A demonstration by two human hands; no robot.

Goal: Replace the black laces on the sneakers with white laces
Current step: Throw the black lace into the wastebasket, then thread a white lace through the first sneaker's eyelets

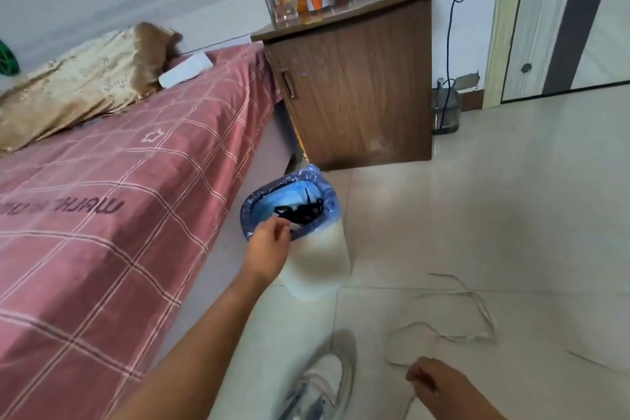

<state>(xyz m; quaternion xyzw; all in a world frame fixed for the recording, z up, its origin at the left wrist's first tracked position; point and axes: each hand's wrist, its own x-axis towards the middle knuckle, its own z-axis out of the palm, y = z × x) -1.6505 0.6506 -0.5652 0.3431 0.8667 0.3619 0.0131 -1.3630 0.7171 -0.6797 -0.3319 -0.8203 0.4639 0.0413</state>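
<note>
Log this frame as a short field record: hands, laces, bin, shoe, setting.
left hand: left hand at the rim of the bin, fingers over the opening; whether it grips anything is unclear
right hand: right hand low at the floor, pinching the white lace
black laces: black laces lie tangled inside the bin
bin: white bin with a blue liner, beside the bed
shoe: white sneaker on the floor, blurred
setting: tiled floor, wooden cabinet behind the bin
</note>
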